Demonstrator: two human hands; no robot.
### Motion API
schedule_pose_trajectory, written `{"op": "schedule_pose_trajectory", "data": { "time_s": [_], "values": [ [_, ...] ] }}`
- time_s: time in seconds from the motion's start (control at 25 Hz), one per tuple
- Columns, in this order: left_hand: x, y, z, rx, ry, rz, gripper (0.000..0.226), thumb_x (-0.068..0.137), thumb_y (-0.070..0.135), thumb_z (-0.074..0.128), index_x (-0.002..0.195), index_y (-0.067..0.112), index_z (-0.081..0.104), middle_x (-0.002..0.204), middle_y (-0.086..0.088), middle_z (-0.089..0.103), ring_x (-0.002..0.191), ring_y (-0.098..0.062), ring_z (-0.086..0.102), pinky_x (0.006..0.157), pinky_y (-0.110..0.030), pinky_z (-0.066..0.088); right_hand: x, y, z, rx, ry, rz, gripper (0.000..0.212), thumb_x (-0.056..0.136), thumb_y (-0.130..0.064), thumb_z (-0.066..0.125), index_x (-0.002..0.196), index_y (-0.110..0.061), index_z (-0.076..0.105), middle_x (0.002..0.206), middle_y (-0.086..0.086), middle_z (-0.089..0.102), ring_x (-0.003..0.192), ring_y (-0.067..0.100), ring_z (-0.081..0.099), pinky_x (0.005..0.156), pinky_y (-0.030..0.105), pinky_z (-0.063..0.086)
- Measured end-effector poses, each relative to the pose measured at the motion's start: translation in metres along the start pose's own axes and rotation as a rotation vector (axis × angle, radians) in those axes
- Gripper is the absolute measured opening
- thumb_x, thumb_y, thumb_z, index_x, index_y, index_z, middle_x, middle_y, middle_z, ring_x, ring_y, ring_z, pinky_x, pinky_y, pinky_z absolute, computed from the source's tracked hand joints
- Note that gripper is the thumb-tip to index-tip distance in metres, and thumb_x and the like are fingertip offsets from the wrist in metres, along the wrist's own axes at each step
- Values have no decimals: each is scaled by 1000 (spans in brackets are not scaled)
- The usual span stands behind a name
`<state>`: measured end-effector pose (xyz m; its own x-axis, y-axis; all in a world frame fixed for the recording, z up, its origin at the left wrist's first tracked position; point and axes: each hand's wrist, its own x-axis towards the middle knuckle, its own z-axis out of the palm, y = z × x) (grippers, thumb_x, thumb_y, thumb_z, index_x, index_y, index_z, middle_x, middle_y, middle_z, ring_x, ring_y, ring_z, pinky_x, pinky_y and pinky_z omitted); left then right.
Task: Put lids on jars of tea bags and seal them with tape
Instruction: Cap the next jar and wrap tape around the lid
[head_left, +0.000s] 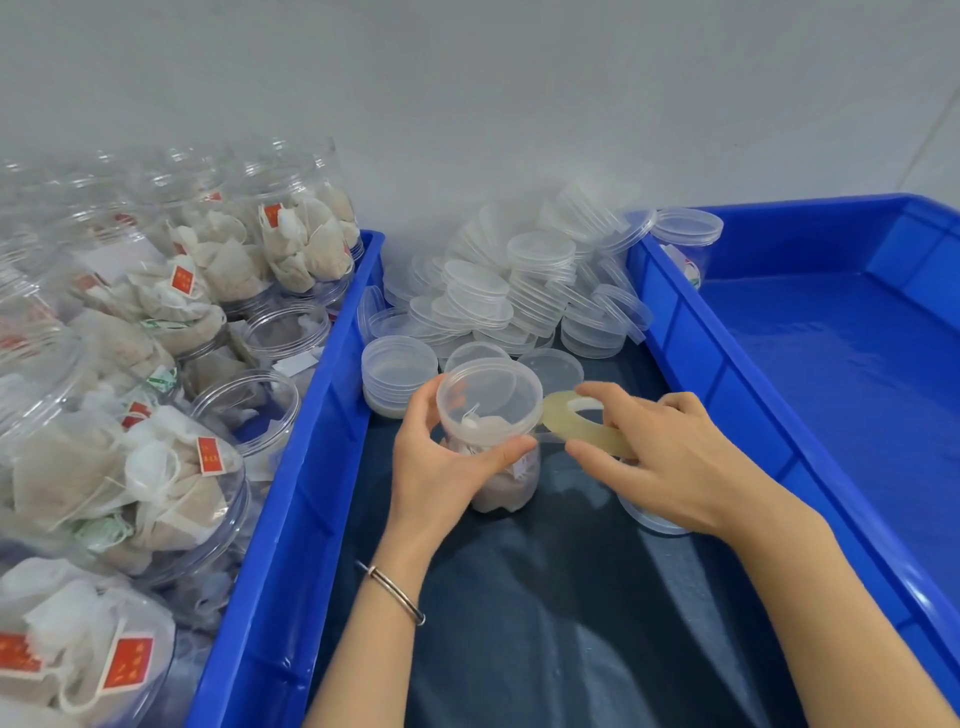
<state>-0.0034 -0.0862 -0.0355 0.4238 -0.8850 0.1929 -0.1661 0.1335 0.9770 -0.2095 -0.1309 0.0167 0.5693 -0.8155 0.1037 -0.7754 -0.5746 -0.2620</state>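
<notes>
Head cam: left hand (441, 462) grips lidded jar (491, 431); right hand (660, 457) pinches tape roll (582, 423), seemingly touching jar.

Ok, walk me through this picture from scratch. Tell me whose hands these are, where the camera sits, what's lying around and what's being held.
There is no machine here: a person works with bare hands, and one camera worn on their head looks down at them. The left hand grips a clear jar of tea bags that already has its lid on. The right hand holds a roll of tape right beside the jar's lid, as if about to seal it. Behind them lies a pile of spare lids. The blue tray on the left holds many open jars of tea bags; the blue tray on the right holds one lidded jar in its far corner.
</notes>
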Motion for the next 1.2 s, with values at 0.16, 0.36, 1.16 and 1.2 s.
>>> {"op": "schedule_pose_trajectory", "data": {
  "time_s": [0.16, 0.36, 1.16, 1.2],
  "values": [
    [1, 1, -11, -2, -15, 10, 82, 46, 30, 94, 120, 31, 58, 115, 19, 65, 111, 4, 58, 91, -29, 52, -9, 1, -7, -106, 38, 79, 61, 80, -74, 11, 72, -26, 48, 73, -14, 47, 87, 5, 39, 112, 48, 18],
    [-2, 3, -23, -40, -43, 17, 80, 42, 34, 90, 116, 31, 60, 114, 20, 66, 108, 4, 59, 76, -13, 51, -11, 6, -13, -155, 103, 149, 56, 81, -73, 19, 75, -25, 47, 87, -16, 44, 103, 1, 34, 101, 41, 30],
    [4, -8, -46, -135, -464, -69, 83, 55, 20, 84, 125, 9, 42, 124, 9, 63, 122, -10, 55, 91, -23, 49, 32, -17, 16, -189, 61, 73, 50, 92, -58, 21, 94, -14, 45, 103, -3, 47, 106, 18, 39, 90, 33, 37],
    [4, -7, -47, -133, -470, -88, 82, 56, 23, 84, 126, 10, 43, 127, 7, 61, 124, -10, 53, 92, -23, 48, 30, -18, 18, -173, 72, 81, 45, 94, -53, 22, 92, -14, 43, 100, -3, 46, 102, 18, 38, 89, 33, 37]
  ]
}}
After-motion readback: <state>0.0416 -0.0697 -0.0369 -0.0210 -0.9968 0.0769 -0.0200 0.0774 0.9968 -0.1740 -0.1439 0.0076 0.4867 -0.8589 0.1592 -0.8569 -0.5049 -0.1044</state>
